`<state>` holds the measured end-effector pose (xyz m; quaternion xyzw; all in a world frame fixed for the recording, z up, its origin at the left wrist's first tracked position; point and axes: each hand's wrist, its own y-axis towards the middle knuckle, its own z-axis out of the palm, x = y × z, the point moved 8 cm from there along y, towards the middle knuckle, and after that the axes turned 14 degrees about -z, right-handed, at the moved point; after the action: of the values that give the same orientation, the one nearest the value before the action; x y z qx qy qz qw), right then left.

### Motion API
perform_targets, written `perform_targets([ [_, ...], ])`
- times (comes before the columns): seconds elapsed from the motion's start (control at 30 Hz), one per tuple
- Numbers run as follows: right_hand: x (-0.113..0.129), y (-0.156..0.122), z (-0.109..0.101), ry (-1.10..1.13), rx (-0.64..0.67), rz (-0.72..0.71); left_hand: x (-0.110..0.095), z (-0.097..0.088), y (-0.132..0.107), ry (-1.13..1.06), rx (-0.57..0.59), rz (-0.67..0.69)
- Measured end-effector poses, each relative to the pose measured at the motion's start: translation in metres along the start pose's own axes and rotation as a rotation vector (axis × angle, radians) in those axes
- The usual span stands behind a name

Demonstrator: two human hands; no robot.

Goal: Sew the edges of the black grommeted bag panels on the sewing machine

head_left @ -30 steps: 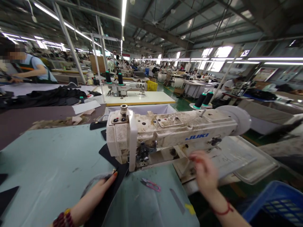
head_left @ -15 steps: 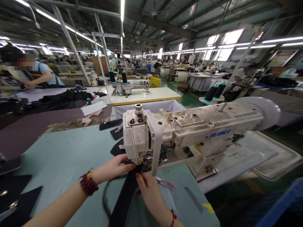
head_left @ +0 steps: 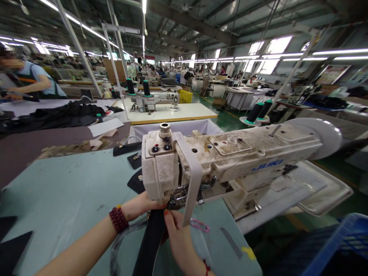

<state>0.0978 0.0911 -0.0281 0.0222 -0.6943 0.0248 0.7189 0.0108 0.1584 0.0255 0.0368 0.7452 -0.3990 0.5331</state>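
Observation:
A worn white JUKI sewing machine head fills the middle of the view, its presser foot area at the near end. A black strap hangs from under that foot down over the pale green table. My right hand pinches the strap just below the foot. My left hand lies beside the strap's top, its fingers partly hidden behind the machine head. Pink-handled thread snips rest on the table to the right of my right hand.
A blue plastic crate sits at lower right. Black cut pieces lie at the table's left edge, with small black pieces with metal fittings behind the machine. A co-worker works at upper left, among rows of sewing stations.
Since one second ago, both hands have come together at the strap under the presser foot. The strap now runs from the foot, and the machine sits more to the right in view.

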Motion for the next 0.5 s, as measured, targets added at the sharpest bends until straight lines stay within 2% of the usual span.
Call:
perform_targets([
  [0.13,0.001,0.001,-0.003,-0.056,-0.031,-0.044,-0.001,-0.001,-0.002,-0.065,-0.027,-0.056],
  [0.3,0.007,0.001,-0.002,-0.050,-0.032,-0.052,-0.008,0.002,-0.007,-0.109,-0.027,-0.046],
  [0.5,0.014,0.004,-0.009,-0.102,-0.069,-0.114,-0.004,0.000,-0.007,-0.125,-0.091,-0.082],
])
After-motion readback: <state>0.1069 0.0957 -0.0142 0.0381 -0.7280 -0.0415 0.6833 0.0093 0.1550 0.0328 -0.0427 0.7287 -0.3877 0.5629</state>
